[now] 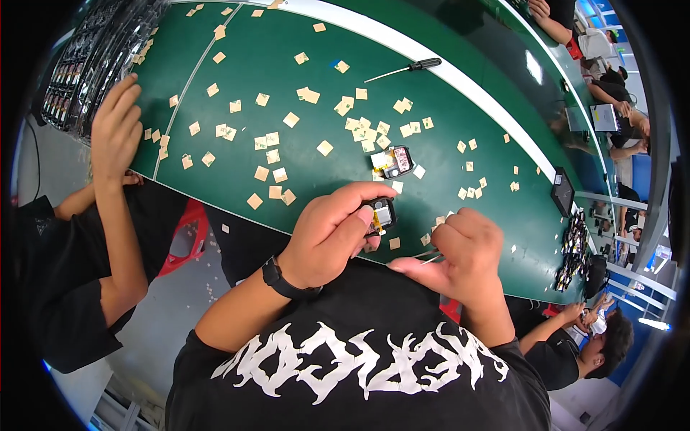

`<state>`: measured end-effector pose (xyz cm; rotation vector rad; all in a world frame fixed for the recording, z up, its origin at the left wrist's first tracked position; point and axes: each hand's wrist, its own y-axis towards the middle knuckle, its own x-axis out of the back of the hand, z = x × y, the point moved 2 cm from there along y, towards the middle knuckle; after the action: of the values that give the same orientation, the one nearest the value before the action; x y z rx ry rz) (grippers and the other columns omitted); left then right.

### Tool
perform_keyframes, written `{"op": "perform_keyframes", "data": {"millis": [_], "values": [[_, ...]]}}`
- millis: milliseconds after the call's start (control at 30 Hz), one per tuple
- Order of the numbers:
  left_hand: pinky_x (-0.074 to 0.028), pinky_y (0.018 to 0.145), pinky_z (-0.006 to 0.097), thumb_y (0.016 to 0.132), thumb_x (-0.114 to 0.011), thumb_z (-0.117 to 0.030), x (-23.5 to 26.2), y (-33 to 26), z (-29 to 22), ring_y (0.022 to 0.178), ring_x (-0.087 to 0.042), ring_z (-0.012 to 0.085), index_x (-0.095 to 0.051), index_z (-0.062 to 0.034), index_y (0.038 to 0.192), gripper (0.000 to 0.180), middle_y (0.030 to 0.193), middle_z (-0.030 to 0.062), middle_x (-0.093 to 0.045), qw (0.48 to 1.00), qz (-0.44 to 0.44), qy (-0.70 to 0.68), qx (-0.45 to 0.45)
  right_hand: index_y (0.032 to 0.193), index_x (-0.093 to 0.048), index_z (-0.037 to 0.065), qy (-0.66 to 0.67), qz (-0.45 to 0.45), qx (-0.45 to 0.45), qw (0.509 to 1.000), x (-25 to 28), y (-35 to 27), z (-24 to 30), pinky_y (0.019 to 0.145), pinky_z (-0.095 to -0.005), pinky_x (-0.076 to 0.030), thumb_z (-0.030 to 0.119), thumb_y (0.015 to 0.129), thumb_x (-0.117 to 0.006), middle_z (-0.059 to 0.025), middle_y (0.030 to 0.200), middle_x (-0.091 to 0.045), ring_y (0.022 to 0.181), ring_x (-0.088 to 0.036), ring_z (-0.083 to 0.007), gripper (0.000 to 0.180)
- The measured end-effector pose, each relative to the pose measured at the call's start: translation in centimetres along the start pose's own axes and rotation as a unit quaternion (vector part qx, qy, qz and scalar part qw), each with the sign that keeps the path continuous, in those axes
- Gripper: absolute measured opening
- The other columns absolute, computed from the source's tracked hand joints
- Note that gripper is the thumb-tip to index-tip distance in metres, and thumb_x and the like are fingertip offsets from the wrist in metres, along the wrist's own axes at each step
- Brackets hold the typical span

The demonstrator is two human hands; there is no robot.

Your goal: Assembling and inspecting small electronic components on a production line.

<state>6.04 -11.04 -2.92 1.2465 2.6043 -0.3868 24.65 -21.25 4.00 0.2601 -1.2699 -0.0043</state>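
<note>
Holding the case (381, 215) between thumb and fingers, the left hand (330, 230) grasps it low over the near edge of the table (517, 237). To the right of the case, the right hand (467, 251) is bent inward, pinching what look like tweezers (429, 256); their prongs appear apart from it, and I cannot tell where the tips end.

The step in hand looks like fine work on the case, whose silver and yellow innards show. The next move seems to call for a steady left hold and a small, level approach of the prongs from the right.

The table's near edge runs just below the case, leaving little support on that side. A second case (394, 162) lies just beyond it, with tan squares (325, 147) around, so low sweeps could disturb them; lifting gives more room. Green surface shows between scattered squares right of the case. Farther beyond it, a screwdriver (406, 69) lies by the white strip (381, 33); well left, a co-worker's hand (117, 126) reaches trays (93, 65).
</note>
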Motion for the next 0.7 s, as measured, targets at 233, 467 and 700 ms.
{"op": "perform_keyframes", "data": {"millis": [233,467,700], "values": [[-0.044,0.057,0.021,0.102,-0.036,-0.011,-0.2,-0.1,0.4,0.062,-0.055,0.0062,-0.061,0.0037,0.13,0.04,0.089,0.0063,-0.065,1.0,-0.003,0.006,-0.01,0.081,-0.064,0.006,0.073,-0.014,-0.02,0.997,-0.3,-0.2,0.3,0.052,-0.0355,-0.045,0.017,0.077,-0.08,-0.0061,0.081,-0.061,0.064,-0.055,-0.0218,0.02],[-0.045,0.057,0.021,0.105,-0.038,-0.017,-0.2,0.0,0.3,0.061,-0.055,0.0056,-0.063,0.0036,0.128,0.04,0.086,0.0043,-0.064,1.0,0.001,0.007,-0.011,0.092,-0.07,0.003,-0.022,-0.043,0.104,0.993,0.8,1.1,0.4,0.054,-0.0307,-0.048,0.005,0.072,-0.075,-0.004,0.084,-0.062,0.07,-0.06,-0.0183,0.021],[-0.045,0.056,0.02,0.106,-0.037,-0.021,-0.2,0.0,0.1,0.064,-0.057,0.0048,-0.064,0.0016,0.128,0.04,0.087,0.0031,-0.066,0.998,0.008,0.058,-0.036,0.087,-0.07,0.003,-0.046,-0.026,0.175,0.983,0.5,2.0,0.6,0.049,-0.0282,-0.044,0.004,0.07,-0.076,-0.0035,0.083,-0.062,0.069,-0.058,-0.016,0.018]]}}
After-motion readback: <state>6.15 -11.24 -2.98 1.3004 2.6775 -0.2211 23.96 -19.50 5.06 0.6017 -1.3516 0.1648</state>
